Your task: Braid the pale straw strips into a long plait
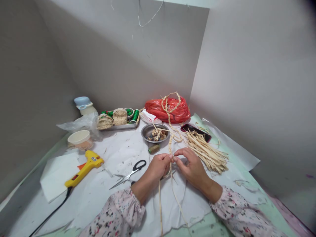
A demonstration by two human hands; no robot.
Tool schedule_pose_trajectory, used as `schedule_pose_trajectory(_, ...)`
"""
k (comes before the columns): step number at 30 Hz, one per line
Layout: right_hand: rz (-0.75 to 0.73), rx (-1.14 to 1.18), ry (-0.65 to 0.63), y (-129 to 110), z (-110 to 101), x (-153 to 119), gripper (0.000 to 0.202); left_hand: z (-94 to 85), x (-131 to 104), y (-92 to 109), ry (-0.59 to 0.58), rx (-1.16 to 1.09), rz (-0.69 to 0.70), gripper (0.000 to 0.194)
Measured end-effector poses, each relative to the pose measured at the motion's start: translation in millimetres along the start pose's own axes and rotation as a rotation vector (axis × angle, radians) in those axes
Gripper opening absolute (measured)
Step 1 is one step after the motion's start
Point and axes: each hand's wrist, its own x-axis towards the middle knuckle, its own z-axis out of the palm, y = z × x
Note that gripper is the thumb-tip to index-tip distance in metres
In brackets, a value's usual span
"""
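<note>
A pale straw braid [170,144] runs from the red bag down to my fingers at the middle of the table. My left hand [157,167] is closed, pinching the lower end of the braid between thumb and forefinger. Beside it, my right hand [192,167] has thumb and forefinger tips nearly together at the same spot, pinching what looks like a straw strand; the tips partly hide it. Loose straw strands [160,204] hang below my hands toward the table's front edge. A bundle of straw strips [208,153] lies just beyond my right hand.
Scissors [130,172] and a yellow glue gun [84,168] lie left of my hands. Behind are a metal bowl of scraps [145,135], a small spool [154,149], a red plastic bag [155,108], a phone [206,135], a tray [118,127] and a paper cup [79,136].
</note>
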Motion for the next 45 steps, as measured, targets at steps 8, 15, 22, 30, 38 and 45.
schedule_pose_trajectory(8, 0.062, 0.039, -0.052, -1, -1, 1, 0.006, 3.1, -1, -1, 0.031, 0.105, 0.025, 0.033)
schedule_pose_trajectory(15, 0.037, -0.026, -0.070, -2, -1, 1, 0.005, 1.5, -1, -3, 0.005, 0.140, 0.023, 0.036)
schedule_pose_trajectory(22, 0.091, -0.052, -0.061, -3, 1, 1, 0.008, 0.1, -1, -1, -0.060, 0.167, 0.045, 0.041)
schedule_pose_trajectory(30, 0.170, 0.013, -0.073, -1, 1, 0, 0.008, -1.5, 1, 0, -0.094, 0.185, 0.026, 0.037)
schedule_pose_trajectory(38, 0.033, -0.358, -0.068, -1, -14, 9, 0.012, -3.1, 0, 6, 0.002, -0.013, -0.064, 0.020)
schedule_pose_trajectory(45, 0.302, -0.984, -0.320, 7, -55, 21, 0.017, -5.1, -3, 13, -0.038, -0.137, -0.101, 0.018)
